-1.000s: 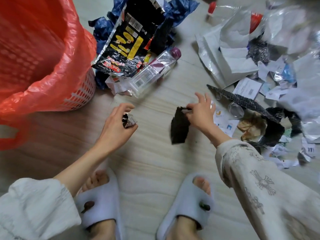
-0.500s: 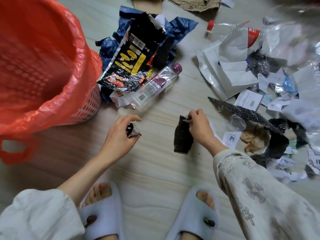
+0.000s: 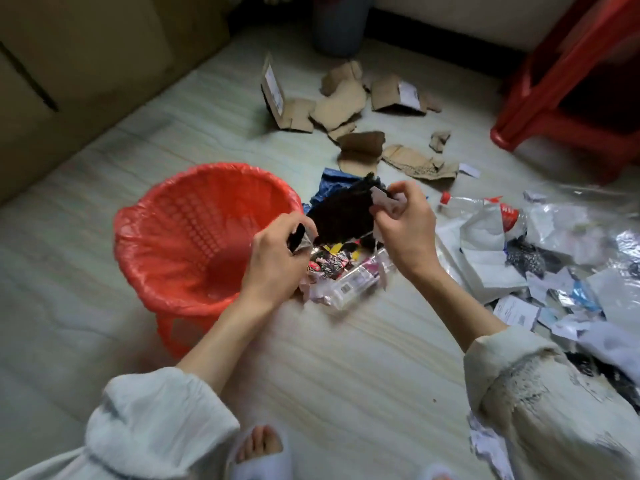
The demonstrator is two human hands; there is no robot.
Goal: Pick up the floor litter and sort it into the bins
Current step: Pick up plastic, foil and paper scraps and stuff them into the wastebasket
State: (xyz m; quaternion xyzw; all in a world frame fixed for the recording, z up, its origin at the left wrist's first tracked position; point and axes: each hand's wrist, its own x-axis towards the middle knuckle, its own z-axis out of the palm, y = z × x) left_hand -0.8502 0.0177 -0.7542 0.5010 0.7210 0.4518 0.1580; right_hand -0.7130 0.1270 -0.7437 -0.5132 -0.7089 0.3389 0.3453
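Black, limp sheet material (image 3: 341, 214) hangs from my right hand (image 3: 403, 223), whose fingertips (image 3: 381, 216) pinch its upper edge together with a white paper slip (image 3: 382, 200). My left hand (image 3: 273, 258) pinches a small crumpled dark-and-silver wrapper scrap (image 3: 299, 239) between thumb and forefinger, its other fingers curled beneath. Both pieces sit above the floor, just beside the rim of the red-lined basket (image 3: 145, 237), the scrap nearest it.

Handling, as I judge it: the sheet is light, soft and drapes freely, so an edge pinch suffices; the scrap is featherweight, crinkly and possibly slick, best held at its bunched middle.

Count: one basket in view; two held pieces plus one slip; two clear plastic bottles, one (image 3: 349, 284) below my hands, one red-capped (image 3: 464, 202); torn cardboard pieces (image 3: 341, 105), several, too overlapped to count; one red stool (image 3: 568, 84).
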